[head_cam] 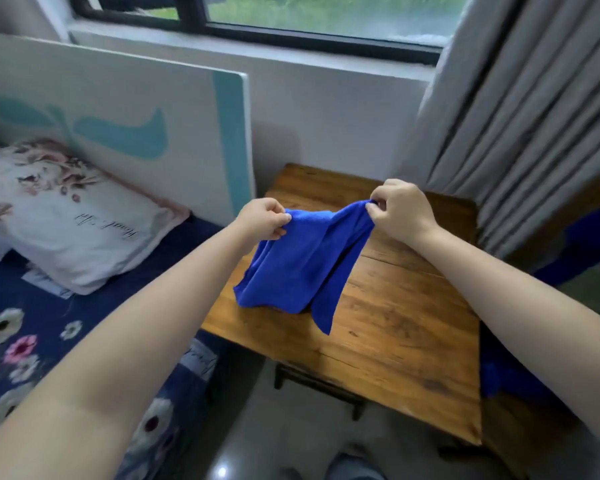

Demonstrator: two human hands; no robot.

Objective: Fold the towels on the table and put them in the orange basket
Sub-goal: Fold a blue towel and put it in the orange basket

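At frame centre I see my left hand [264,219] and right hand [400,210] each pinching a top corner of a fuzzy blue towel [298,265], hanging crumpled above the grainy wooden table [395,323].

Matt blue terry-cloth towel [302,261], grainy varnished wood table [402,327]

The right forearm [520,306] hides part of a blue heap [499,372], perhaps another towel; the desk [395,341] hides its base.
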